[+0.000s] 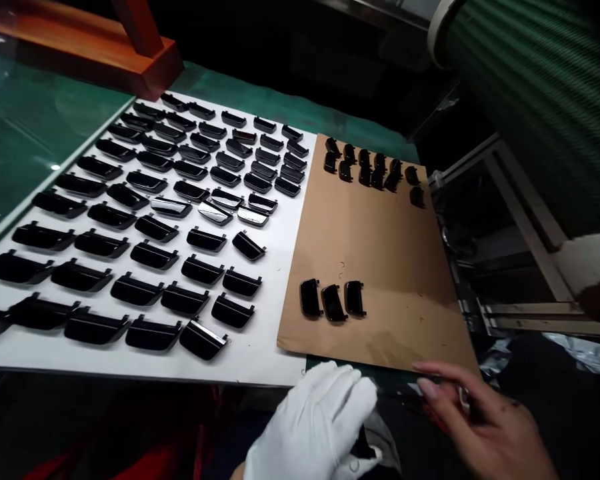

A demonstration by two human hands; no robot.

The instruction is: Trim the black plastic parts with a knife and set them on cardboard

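From the head camera, the left hand (315, 427), in a white glove, sits at the bottom centre of the frame, curled closed around a small dark piece (363, 443) of which only an edge shows, so I cannot tell its shape. The bare right hand (480, 427), lower right, is open with fingers spread, its fingertips (427, 389) just below the near edge of the brown cardboard sheet (380, 240). Three glossy black parts (333, 300) stand in a short row above the hands; a cluster of them (373, 167) lies toward the top. At left, a white board (275, 293) carries rows of larger black trim pieces (153, 257).
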